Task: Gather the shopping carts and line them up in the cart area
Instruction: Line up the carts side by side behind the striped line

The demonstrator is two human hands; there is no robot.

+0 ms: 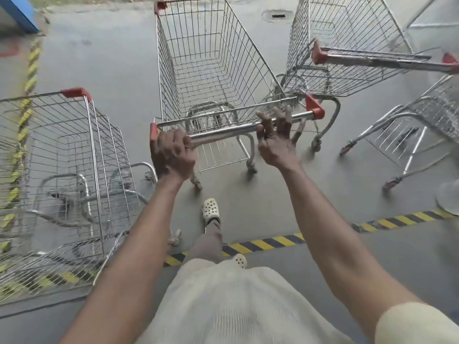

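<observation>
Wrapped left hand (171,151) round the left end of the handle bar (223,131) of the middle cart (206,58). Spread right hand (275,142) open at the bar's right half, fingers straight, not closed on it. Located the middle cart on the grey floor beyond the striped line (273,240), between the left cart (62,157) and the right cart (347,45). Judged step: taking control of one cart for line-up. Judged next requirement: right-hand closure on the bar, then straight steering clear of neighbouring baskets.
</observation>
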